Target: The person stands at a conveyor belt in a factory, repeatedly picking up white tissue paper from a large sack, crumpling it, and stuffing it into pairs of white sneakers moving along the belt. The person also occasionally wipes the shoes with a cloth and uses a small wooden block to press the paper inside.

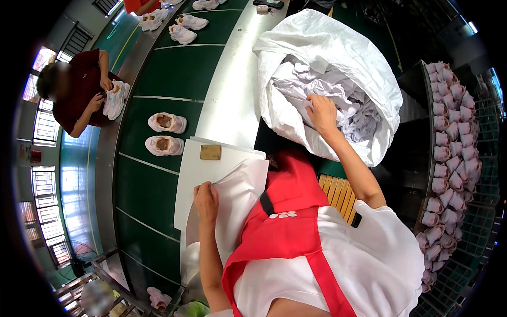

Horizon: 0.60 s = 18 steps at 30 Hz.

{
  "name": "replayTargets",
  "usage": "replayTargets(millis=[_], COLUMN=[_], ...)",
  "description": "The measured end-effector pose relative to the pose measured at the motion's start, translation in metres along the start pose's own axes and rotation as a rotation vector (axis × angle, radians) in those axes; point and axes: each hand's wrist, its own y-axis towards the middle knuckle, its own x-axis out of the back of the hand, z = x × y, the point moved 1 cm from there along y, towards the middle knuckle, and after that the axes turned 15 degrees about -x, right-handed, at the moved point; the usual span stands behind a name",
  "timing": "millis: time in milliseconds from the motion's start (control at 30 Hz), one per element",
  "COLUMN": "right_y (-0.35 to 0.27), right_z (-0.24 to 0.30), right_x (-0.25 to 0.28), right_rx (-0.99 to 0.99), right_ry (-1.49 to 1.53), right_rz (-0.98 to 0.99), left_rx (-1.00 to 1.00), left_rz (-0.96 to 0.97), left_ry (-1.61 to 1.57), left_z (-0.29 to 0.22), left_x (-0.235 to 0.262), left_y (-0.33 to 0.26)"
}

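Observation:
My left hand (pixel 206 201) is closed on the edge of a white paper sheet (pixel 240 182), lifting and bending its corner. The sheet lies on a stack of white paper (pixel 185 206) at the belt's edge, and a small brass-coloured block (pixel 210 152) sits on top. My right hand (pixel 322 112) reaches over the mouth of a large white sack (pixel 377 68). Its fingers curl against the crumpled paper (pixel 359 113) inside and seem to pinch some; the fingertips are partly hidden.
A green conveyor belt (pixel 142 190) with white cross lines carries a pair of white shoes (pixel 165 146) and others farther up. Across it, a person in dark red (pixel 79 95) handles white shoes (pixel 116 100). To the right stands a rack of pale wrapped bundles (pixel 449 153). A yellow slatted surface (pixel 337 195) is beside me.

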Motion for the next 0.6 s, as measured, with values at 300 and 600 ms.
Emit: replayTargets(millis=[300,600], right_y=[-0.023,-0.012], right_z=[-0.011,-0.017], right_x=[0.014,0.022], right_rx=[-0.481,-0.429], right_ry=[0.162,0.494], right_rz=[0.262,0.168], left_rx=[-0.008,0.006], left_rz=[0.018,0.019], left_ry=[-0.005,-0.015], left_z=[0.0,0.0], left_x=[-0.004,-0.004], left_y=[-0.004,-0.006])
